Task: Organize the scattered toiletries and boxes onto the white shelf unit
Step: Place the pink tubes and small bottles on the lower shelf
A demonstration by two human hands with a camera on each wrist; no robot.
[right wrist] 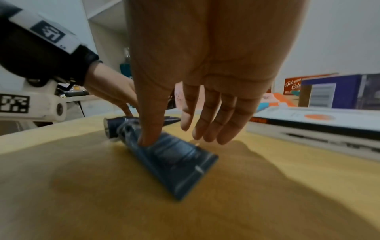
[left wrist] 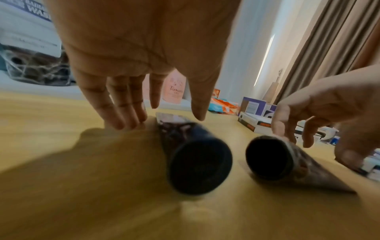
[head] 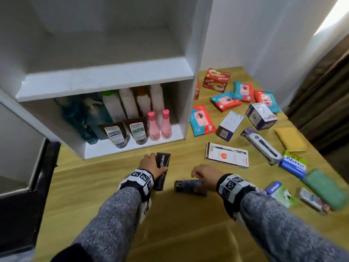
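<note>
My left hand spreads open over one dark squeeze tube lying on the wooden table; my right hand, fingers loose, thumb-presses another dark tube.

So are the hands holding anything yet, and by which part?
Nothing is lifted. Left hand lies open over the left tube, fingers beside it. Right hand touches the right tube's middle with the thumb only.

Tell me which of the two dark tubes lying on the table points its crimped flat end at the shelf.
The tube at the left hand, printed with white lettering. The tube under the right hand lies crosswise instead, cap toward the left.
</note>
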